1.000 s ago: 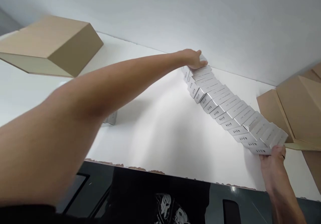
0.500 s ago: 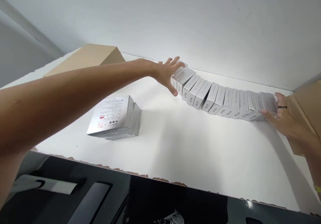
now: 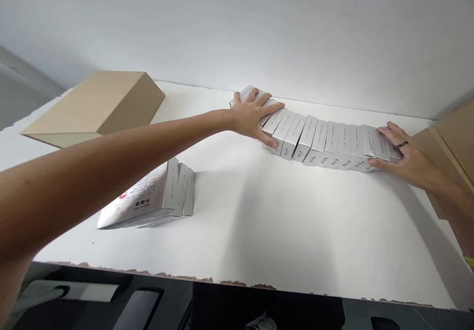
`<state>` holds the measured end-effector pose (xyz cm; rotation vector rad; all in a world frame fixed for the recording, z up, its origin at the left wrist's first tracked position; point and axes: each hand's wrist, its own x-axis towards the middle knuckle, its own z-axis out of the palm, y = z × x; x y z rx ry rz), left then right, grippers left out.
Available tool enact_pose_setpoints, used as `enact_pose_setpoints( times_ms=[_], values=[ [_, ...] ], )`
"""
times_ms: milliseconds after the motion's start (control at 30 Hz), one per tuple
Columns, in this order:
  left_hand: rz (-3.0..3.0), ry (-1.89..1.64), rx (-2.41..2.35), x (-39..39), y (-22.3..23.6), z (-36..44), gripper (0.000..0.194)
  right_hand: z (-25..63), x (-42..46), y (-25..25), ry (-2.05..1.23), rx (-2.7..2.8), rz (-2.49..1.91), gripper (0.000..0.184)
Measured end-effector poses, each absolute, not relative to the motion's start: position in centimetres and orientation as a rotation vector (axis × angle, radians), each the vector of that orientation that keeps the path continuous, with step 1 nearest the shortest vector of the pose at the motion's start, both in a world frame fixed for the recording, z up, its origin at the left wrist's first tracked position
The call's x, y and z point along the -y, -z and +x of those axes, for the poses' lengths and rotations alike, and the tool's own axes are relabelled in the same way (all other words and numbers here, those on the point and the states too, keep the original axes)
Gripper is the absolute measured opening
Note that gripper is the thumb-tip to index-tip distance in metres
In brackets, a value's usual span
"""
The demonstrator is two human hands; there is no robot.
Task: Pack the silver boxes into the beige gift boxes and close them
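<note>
While our two hands are well apart, one at either end, a long row of silver boxes (image 3: 321,135) appears to rest on the white table (image 3: 207,241), toward the back near the wall (image 3: 237,34). Our left hand (image 3: 254,118) lies over the left end with its fingers spread wide and its thumb down the near side; our right hand (image 3: 405,160) is clamped around the right end, thumb in front, fingers behind. As far as we judge, the boxes are set side by side, but the line is not yet straight: it bows, narrow gaps open between some neighbours, and the left end sits askew. How much is left, we cannot tell; a short stack (image 3: 177,192) of similar boxes lies apart, unevenly piled and partly hidden by our left forearm (image 3: 159,145).

The row's long axis runs across the table, its left end farther from us. Its boxes stand on edge, narrow printed faces upward, small printed ends toward us. On the left, those near ends swing leftward; near the right, they point almost straight at us. One brown carton (image 3: 92,103) sits at back left, and more brown cardboard (image 3: 455,157) beside our right hand.
</note>
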<state>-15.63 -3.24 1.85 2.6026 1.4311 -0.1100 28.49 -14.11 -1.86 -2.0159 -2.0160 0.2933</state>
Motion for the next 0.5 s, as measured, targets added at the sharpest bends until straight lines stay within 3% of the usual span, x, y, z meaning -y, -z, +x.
enact_pose_setpoints(
  times_ms=[167, 500],
  values=[
    [2.556, 0.122, -1.515, 2.1, -1.5, -14.5, 0.126, 28.3, 12.9, 1.9, -0.261, 1.989, -2.051, 0.100],
    [2.421, 0.097, -1.724, -1.7, -1.5, -10.5, 0.109, 30.4, 4.1, 1.5, -0.059, 2.085, -2.013, 0.075]
  ],
)
